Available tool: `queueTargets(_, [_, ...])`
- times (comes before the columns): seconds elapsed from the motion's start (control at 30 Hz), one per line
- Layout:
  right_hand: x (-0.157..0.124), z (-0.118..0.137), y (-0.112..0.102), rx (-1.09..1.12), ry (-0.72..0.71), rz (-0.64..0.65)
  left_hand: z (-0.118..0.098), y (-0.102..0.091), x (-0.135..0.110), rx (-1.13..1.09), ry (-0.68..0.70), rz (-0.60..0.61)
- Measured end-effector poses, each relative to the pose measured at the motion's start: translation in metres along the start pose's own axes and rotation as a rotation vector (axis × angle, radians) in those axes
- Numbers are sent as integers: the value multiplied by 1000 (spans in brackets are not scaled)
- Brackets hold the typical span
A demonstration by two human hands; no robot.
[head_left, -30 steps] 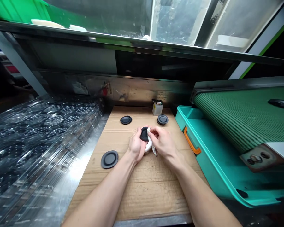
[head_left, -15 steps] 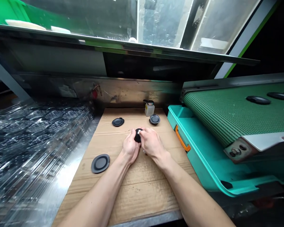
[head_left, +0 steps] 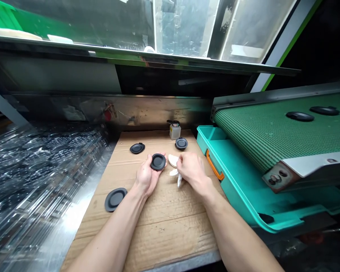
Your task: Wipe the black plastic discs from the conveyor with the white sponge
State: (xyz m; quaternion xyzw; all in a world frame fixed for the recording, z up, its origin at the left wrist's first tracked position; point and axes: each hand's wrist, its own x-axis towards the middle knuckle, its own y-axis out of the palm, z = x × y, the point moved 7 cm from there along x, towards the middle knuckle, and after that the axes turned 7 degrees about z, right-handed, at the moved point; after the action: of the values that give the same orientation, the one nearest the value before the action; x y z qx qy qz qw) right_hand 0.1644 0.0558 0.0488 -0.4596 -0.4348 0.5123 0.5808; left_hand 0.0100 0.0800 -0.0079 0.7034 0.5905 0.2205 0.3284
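My left hand (head_left: 145, 175) holds a round black rubber disc (head_left: 158, 161) flat on its palm, with the grey-centred face upward. My right hand (head_left: 191, 170) grips a white cloth (head_left: 173, 160), whose ends stick out past my fingers. The hands are close together but apart. Three more black discs lie on the brown cardboard sheet (head_left: 155, 236): one (head_left: 137, 148) at the back left, one (head_left: 181, 143) at the back right, and one (head_left: 115, 199) near my left wrist. Behind them stands a small white bottle (head_left: 175, 131) with a dark cap.
On the right, a teal tray (head_left: 215, 151) with an orange handle (head_left: 214, 165) sits below a green conveyor belt (head_left: 266, 136) carrying black discs (head_left: 299, 116). Stacked clear plastic trays (head_left: 36, 177) fill the left. A steel wall stands behind the cardboard.
My hands have separated. The black disc now lies flat and face-up on my left palm, no longer pressed between my hands. My right hand has moved right with the cloth, now visible.
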Motion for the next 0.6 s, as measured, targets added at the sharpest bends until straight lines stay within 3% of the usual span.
queueTargets(0.07, [-1,-12,-5,-42,64,-1,-4,-4,1,-25,-6,-32])
queueTargets(0.13, [-2,-10,-8,-57,-7,-74,-7,-6,1,-53,-15,-45])
queueTargets(0.2, [-2,0,-4,-34,-151,-127,-9,-6,0,-67,-18,-42])
queueTargets(0.27, [1,10,10,4,-265,-67,-9,-6,0,-70,-18,-39])
queueTargets(0.33, [3,17,19,55,-296,-36,-9,-6,0,-72,-6,-43])
queueTargets(0.47, [-9,38,12,245,-366,-228,-7,-8,0,-110,12,-80])
queueTargets(0.6, [-25,73,15,237,-501,-224,0,-2,-1,-136,-73,-2])
